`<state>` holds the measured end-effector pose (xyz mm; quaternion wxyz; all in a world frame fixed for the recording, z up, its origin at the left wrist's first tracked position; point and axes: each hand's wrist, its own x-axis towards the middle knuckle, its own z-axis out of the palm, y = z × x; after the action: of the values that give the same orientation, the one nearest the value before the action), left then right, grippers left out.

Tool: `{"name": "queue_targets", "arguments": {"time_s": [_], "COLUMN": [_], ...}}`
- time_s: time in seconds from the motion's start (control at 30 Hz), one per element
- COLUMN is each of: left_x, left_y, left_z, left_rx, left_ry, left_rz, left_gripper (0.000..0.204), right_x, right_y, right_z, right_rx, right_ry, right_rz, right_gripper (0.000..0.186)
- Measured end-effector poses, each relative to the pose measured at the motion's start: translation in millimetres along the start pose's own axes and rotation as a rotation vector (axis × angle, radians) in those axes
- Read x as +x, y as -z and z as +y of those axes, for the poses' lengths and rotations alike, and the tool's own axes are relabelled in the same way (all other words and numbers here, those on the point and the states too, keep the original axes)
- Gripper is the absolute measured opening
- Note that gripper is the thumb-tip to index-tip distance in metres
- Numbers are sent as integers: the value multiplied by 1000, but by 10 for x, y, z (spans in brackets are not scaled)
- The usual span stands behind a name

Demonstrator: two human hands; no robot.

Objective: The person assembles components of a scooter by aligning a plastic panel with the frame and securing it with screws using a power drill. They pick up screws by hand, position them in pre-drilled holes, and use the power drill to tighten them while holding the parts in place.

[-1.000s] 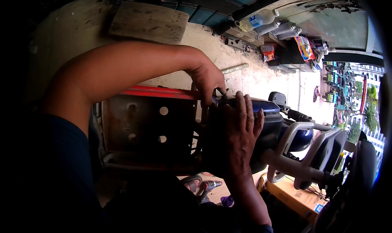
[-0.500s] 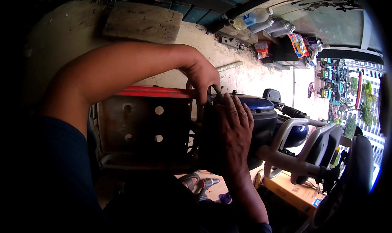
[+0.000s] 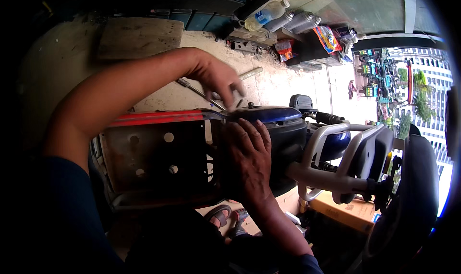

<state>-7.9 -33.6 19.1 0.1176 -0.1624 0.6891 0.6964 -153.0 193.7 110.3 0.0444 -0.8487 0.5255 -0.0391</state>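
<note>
Leftward, a red-edged metal tray (image 3: 153,117) sits left of a black vehicle body (image 3: 288,135) | blurred left hand (image 3: 221,83), fingers bent, hovers near the left end of a blue panel (image 3: 272,114), its grip impossible to tell | right hand (image 3: 247,151) lies palm-down on the black vehicle body, fingers extended, unclenched | gray metal bars (image 3: 331,180) farther right

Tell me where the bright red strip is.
In the head view, the red strip is left of centre, running along the upper edge of the holed metal tray, just below the left forearm.
</note>
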Motion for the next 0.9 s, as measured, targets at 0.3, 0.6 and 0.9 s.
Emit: {"name": "queue_targets", "arguments": {"time_s": [0.3,0.6,0.9], "left_x": [1215,1427,1439], "left_y": [-294,-352,-304], "left_z": [882,801,754], "left_rx": [77,94,8], "left_ry": [-653,-597,-630], "left_rz": [185,269,190], "left_gripper": [66,43,44], "right_x": [40,34,4], "right_y": [-5,-17,-74], "right_z": [-57,-22,35], "right_rx": [0,36,40], "right_ry": [24,23,25], "right_rz": [-9,-4,12], "right_gripper": [44,42,41]}}
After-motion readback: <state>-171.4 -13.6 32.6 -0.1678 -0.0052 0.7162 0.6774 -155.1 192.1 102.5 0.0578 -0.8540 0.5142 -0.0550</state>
